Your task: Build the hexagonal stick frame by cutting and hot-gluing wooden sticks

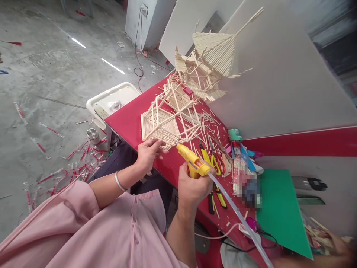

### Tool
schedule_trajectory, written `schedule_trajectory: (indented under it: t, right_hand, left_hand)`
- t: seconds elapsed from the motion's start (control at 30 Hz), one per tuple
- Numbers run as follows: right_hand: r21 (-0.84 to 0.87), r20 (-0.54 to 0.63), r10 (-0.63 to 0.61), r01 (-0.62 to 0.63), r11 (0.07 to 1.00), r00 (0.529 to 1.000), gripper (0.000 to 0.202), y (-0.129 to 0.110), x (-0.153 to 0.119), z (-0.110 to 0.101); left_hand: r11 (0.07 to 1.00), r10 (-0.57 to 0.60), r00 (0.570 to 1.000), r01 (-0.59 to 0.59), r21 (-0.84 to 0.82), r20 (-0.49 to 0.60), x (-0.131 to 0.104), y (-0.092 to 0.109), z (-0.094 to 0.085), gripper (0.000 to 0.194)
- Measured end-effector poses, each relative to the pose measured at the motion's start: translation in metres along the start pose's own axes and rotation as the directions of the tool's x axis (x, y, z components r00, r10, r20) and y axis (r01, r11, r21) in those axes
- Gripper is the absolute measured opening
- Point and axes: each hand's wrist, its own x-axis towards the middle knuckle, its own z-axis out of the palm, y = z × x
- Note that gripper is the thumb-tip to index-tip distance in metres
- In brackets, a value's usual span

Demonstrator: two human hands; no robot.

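Note:
My right hand (193,188) is wrapped around a yellow hot glue gun (192,160), with a long translucent glue stick (237,212) trailing from its back. The gun's nozzle is close to the near edge of a frame of thin wooden sticks (181,111). That frame stands on a flat base of sticks laid side by side. My left hand (149,156) pinches the base's near left edge between thumb and fingers. Behind the frame rises a stick-built roof section (216,50) with slanted, upturned sides.
Loose sticks (208,121), yellow-handled scissors (215,163) and cutters lie on the red table (125,115). A green board (284,208) is at right, near another person's blurred arm (315,260). A white tray (117,95) stands beyond the table; torn wrappers (83,156) litter the floor.

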Motion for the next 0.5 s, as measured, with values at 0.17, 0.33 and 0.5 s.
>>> schedule_trajectory:
  t: [0.17, 0.33, 0.5]
  right_hand:
    - [-0.005, 0.007, 0.008, -0.008, 1.000, 1.000, 0.022, 0.0022, -0.0012, 0.0011]
    - [-0.018, 0.010, -0.003, 0.003, 1.000, 1.000, 0.022, 0.0042, -0.0024, 0.0026]
    - [-0.006, 0.022, -0.005, 0.005, 1.000, 1.000, 0.021, 0.0012, -0.0035, 0.0031]
  left_hand:
    - [1.000, 0.010, 1.000, -0.010, -0.003, -0.001, 0.0009, -0.0016, -0.0007, 0.028]
    - [1.000, 0.010, 1.000, -0.010, -0.002, 0.002, 0.0007, -0.0015, -0.0007, 0.026]
    - [1.000, 0.007, 1.000, -0.007, 0.005, -0.004, -0.0002, 0.0001, 0.0000, 0.028]
